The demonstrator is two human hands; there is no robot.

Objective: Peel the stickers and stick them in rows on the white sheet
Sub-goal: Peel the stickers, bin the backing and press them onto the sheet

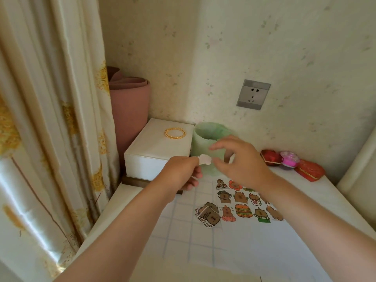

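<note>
White sheet (232,201) on the counter (264,251) already carries about three rows of cartoon stickers; a pile of unpeeled stickers (208,215) lies just left of the sheet, so much seems left. Beyond the sheet, the left hand (183,171) pinches a pale sticker piece (205,159); the right hand (242,161), loose-fingered beside it, grips nothing.

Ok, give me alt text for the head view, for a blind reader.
Left hand pinches a small pale sticker above the table, right hand poised beside it; below, cartoon stickers lie in rows on the white sheet.
</note>
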